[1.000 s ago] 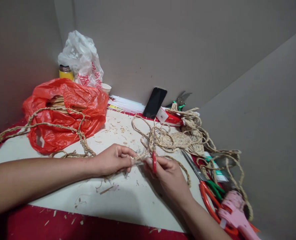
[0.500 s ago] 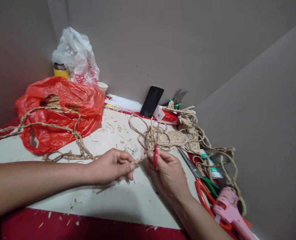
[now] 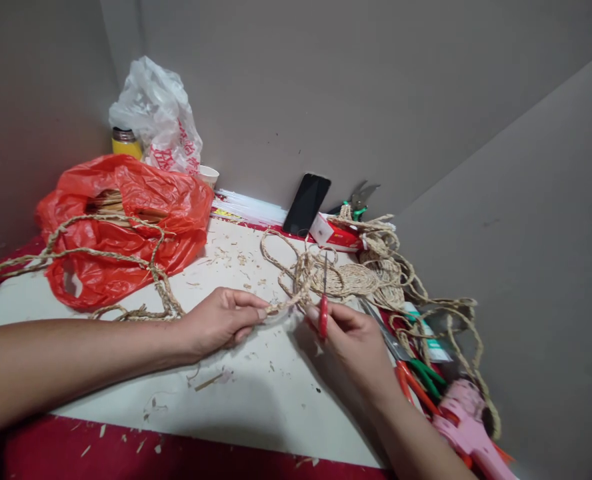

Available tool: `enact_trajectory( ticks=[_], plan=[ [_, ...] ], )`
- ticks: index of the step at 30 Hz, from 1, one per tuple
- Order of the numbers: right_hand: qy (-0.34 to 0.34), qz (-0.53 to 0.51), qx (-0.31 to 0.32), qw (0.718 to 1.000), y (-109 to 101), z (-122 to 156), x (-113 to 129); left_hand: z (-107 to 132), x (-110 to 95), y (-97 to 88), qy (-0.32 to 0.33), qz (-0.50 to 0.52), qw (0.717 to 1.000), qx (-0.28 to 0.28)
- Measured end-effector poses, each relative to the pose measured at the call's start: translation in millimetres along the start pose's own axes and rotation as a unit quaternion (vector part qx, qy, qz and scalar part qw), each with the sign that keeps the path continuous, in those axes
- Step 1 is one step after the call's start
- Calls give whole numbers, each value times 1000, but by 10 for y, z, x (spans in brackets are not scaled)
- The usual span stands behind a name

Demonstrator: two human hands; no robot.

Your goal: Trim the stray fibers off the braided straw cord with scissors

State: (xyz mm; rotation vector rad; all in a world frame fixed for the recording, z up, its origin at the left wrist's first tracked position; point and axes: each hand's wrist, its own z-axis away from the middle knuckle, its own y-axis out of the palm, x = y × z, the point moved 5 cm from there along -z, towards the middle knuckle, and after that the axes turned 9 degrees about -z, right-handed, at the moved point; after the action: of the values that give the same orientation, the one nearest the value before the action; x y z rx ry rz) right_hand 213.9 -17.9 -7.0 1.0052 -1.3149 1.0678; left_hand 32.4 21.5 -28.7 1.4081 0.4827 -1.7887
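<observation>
My left hand (image 3: pixel 221 321) pinches the end of a braided straw rope (image 3: pixel 289 303) just above the white table top (image 3: pixel 256 393). A short way to its right, my right hand (image 3: pixel 353 343) is closed round small red-handled scissors (image 3: pixel 323 313), their thin blades pointing up and away beside the rope. The rope runs on into a loose tangle of braid (image 3: pixel 301 267) and flat woven coils (image 3: pixel 356 279) behind the hands. Another length of the braid (image 3: pixel 101 250) trails left over a red plastic bag (image 3: pixel 126 227).
A black phone (image 3: pixel 307 204) leans on the back wall, green-handled cutters (image 3: pixel 359 200) beside it. Large orange-handled scissors (image 3: pixel 411 383), a pink glue gun (image 3: pixel 469 420) and more braid lie at the right. A white bag (image 3: pixel 159 117), yellow jar (image 3: pixel 125 143) and cup (image 3: pixel 209 175) stand at the back left. Straw scraps litter the table.
My right hand has moved to the right with the scissors, away from the rope end. My left hand keeps its pinch on the rope and has barely shifted.
</observation>
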Motion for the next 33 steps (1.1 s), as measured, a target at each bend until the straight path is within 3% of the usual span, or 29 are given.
enact_trajectory(
  ticks=[2,5,8,10,15,20,24,33],
  plan=[
    [-52,135,50,988,-9,40,155,-24,-1,-49,23,-17,999,-38],
    [-108,324,134,930,41,133,274,-30,-11,-82,46,-46,995,-69],
    [-144,444,147,872,74,197,302,-7,-36,-78,56,-65,994,-74],
    [-165,486,132,848,82,215,315,9,-51,-79,61,-77,992,-80],
    [-183,531,135,816,111,249,310,11,-48,-82,75,-96,989,-86],
    [-176,512,170,823,172,305,276,1,-44,-98,82,-102,986,-100],
    [-183,516,161,821,152,302,275,3,-50,-94,87,-104,986,-93],
    [-239,593,122,759,112,315,264,17,-62,-84,85,-110,986,-96]
  ],
)
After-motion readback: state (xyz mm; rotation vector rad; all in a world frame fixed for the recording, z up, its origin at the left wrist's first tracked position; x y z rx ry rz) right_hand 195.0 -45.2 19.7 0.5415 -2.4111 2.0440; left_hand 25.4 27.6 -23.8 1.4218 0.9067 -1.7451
